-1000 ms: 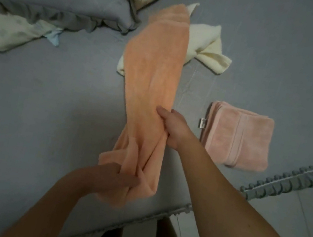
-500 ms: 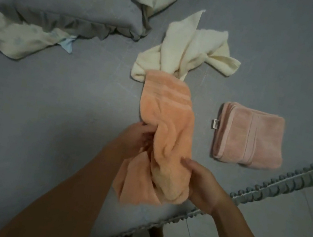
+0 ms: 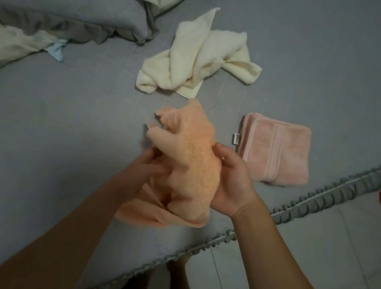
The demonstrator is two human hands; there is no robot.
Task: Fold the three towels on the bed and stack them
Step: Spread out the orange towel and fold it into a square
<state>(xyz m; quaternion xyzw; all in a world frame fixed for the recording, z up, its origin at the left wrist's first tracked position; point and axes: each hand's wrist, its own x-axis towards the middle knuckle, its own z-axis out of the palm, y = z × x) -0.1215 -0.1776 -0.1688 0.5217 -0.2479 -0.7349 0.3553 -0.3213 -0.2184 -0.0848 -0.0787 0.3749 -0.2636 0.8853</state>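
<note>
While cream towel (image 3: 199, 56) lies beyond

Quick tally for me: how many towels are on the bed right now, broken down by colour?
Orange towel, bunched in both hands: 1
Pink towel, folded, lying on the bed: 1
Cream towel, crumpled, unfolded: 1
Total: 3
</note>
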